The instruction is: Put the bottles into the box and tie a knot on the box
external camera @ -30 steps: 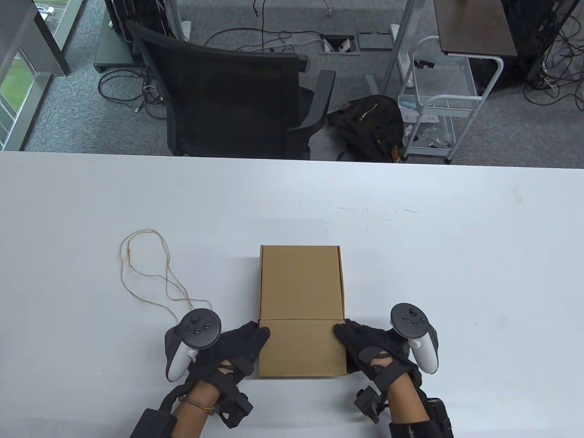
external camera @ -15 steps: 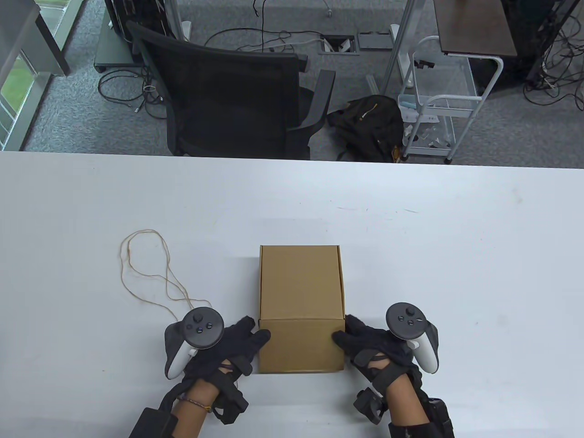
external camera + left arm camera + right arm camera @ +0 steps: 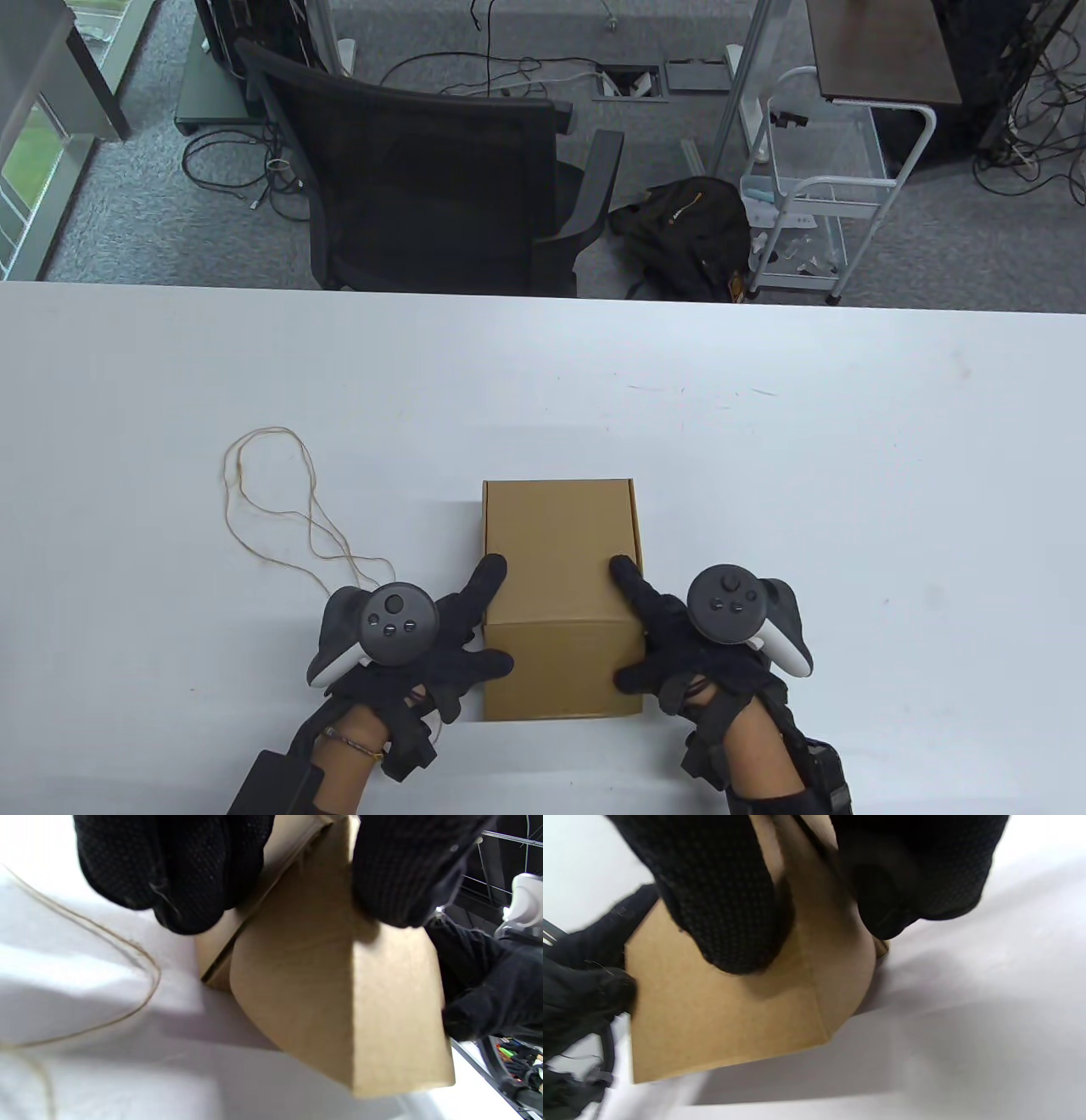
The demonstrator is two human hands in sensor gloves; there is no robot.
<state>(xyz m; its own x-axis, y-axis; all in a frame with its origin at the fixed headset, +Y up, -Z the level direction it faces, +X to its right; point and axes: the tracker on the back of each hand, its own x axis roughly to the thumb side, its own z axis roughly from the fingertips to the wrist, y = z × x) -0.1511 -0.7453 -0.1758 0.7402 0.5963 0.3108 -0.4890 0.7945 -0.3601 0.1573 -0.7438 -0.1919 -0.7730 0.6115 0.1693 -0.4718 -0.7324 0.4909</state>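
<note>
A closed brown cardboard box (image 3: 560,543) stands near the table's front edge. My left hand (image 3: 485,615) grips its near left corner, forefinger along the top edge and thumb (image 3: 403,870) across the front face. My right hand (image 3: 632,624) grips the near right corner the same way, its thumb (image 3: 729,899) on the front face and its other fingers (image 3: 912,878) on the side. A thin tan string (image 3: 280,509) lies in loose loops on the table left of the box and shows close to my left hand in the left wrist view (image 3: 144,959). No bottles are in sight.
The white table (image 3: 848,467) stretches far beyond the box on all sides. Behind its far edge stand a black office chair (image 3: 424,170) and a white wire cart (image 3: 814,195) on the floor.
The box has slid a little toward the near edge. Both hands have moved forward from its front corners onto its sides, with thumbs now on the front face.
</note>
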